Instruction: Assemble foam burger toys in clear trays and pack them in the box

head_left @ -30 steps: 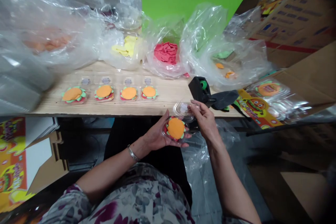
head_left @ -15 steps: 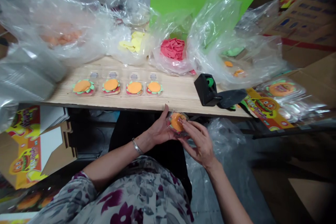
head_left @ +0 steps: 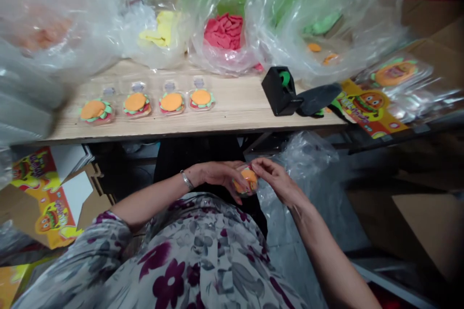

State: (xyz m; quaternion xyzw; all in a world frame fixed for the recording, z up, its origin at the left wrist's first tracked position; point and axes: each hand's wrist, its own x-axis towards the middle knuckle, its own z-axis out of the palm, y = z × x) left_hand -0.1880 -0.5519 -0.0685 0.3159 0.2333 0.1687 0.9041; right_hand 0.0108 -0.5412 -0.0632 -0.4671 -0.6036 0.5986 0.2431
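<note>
My left hand point(head_left: 217, 176) and my right hand point(head_left: 275, 178) both hold a small clear plastic pack point(head_left: 247, 181) with a foam burger inside, just below the table's front edge. The right fingertips pinch its upper side, and the left fingers cover its lower part. Much of the orange bun is hidden by my fingers. On the wooden table point(head_left: 232, 123), a row of several similar burger packs point(head_left: 171, 102) lies beyond my hands.
A black tape dispenser point(head_left: 279, 91) and a dark flat pad point(head_left: 319, 99) stand on the table's right. Plastic bags of red foam pieces point(head_left: 224, 33), yellow foam pieces point(head_left: 161, 29) and green foam pieces point(head_left: 321, 24) crowd the far side. Printed burger cards point(head_left: 369, 106) lie at right.
The clear lid, held apart from the burger base a second ago, now sits closed over it. Both hands have drawn back toward my body, and the view has tilted lower.
</note>
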